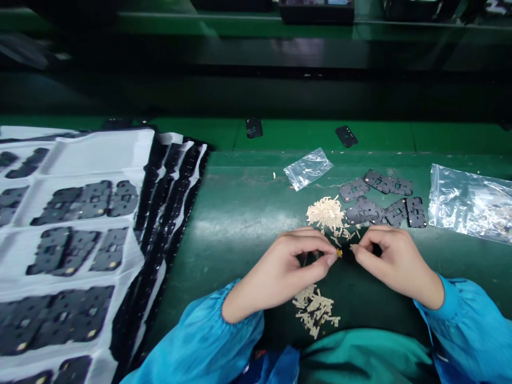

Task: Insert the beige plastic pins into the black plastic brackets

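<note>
My left hand (294,261) pinches a tiny orange-yellow piece (340,253) between thumb and forefinger. Just to its right, my right hand (394,258) has thumb and forefinger pressed together; whatever they hold is too small to make out. The fingertips of both hands face each other, a little apart. Behind the left fingers lies a heap of small cream-coloured strips (326,212). A second pile of strips (316,309) is spread close to my body, below the left wrist. Beyond the right hand, several flat black plates (362,210) lie in a loose, overlapping group.
A stack of white fabric sheets (100,154) with black plates in rows fills the left side. One clear zip bag (308,169) lies behind the heap, and a larger filled bag (468,202) is at right. Two single plates, one left (254,128), one right (346,136), lie farther back.
</note>
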`<state>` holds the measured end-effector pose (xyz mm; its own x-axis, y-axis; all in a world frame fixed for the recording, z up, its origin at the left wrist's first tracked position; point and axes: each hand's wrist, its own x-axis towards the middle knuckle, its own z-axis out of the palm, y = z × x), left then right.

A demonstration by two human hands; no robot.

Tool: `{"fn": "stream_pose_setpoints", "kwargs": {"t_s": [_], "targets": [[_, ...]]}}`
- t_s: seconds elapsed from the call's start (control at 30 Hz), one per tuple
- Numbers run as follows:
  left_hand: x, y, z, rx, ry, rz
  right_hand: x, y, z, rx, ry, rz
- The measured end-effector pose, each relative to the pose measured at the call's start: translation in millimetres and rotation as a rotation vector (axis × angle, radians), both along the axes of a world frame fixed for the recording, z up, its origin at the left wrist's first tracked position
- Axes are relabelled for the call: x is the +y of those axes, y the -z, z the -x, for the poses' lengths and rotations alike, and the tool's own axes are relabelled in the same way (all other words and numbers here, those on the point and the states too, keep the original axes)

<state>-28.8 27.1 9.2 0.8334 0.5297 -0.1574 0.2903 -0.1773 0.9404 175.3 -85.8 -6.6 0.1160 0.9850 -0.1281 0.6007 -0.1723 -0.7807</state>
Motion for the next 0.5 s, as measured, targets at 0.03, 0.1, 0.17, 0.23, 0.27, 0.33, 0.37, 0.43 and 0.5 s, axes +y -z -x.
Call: {"fn": "stream_pose_setpoints", "kwargs": {"t_s": [0.03, 0.1, 0.17, 0.23, 0.27, 0.33, 0.37, 0.43, 0.5], "targets": [[2, 0.0, 0, -0.007, -0.025, 0.065, 0, 0.0, -1, -0.016, -0.05, 0.008], [5, 1.3, 0, -0.014, -0.041, 0.216, 0, -1.1, -1, 0.054, -0.118, 0.012], [6, 4.9, -2, -0.017, -0.011, 0.382, 0, -3.0, 1, 0.261, -0.089, 0.016], [5, 10.3, -4, -0.018, 0.035, 0.518, 0, -4.9, 3, 0.525, -0.042, 0.05], [4, 13.2, -5, -0.017, 0.054, 0.561, -1, -5.6, 4, 0.641, -0.03, 0.07], [3, 18.5, -7, -0.014, 0.081, 0.602, -2, -6.8, 5, 0.782, -0.037, 0.096], [2, 20.5, -7, -0.011, 0.093, 0.609, -2, -7.2, 5, 0.801, -0.044, 0.101], [3, 22.7, -7, -0.003, 0.116, 0.608, -3, -8.0, 4, 0.732, -0.054, 0.094], [5, 23.1, -7, -0.004, 0.123, 0.59, -3, -8.7, 3, 0.558, -0.086, 0.063]]}}
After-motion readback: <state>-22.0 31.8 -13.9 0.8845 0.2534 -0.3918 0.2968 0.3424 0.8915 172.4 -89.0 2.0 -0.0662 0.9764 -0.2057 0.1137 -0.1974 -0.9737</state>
